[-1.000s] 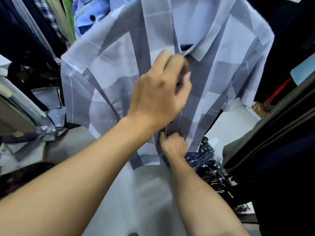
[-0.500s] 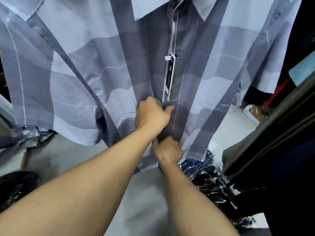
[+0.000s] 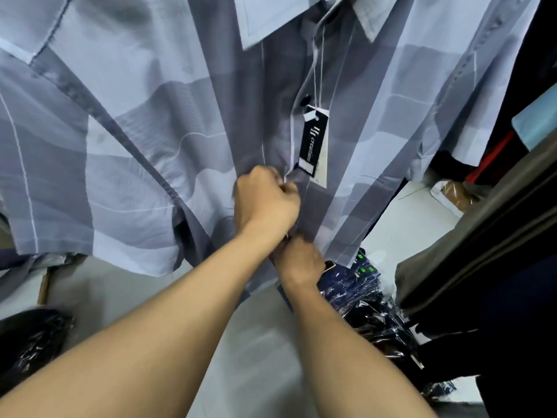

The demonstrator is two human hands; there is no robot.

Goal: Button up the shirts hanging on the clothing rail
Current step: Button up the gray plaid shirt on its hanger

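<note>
Grey-blue check shirt [image 3: 144,140] hung in front, placket held mid-front. Left hand [image 3: 265,203] fingers pinched on placket edge; right hand [image 3: 300,260] fingers clamped on fabric just below. Risks judged: button misaligned with hole; swing tag [image 3: 313,143] caught in closure.

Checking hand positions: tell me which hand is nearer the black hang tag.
Left. The left hand grips the shirt placket just below-left of the hang tag; the right hand grips lower down.
</note>
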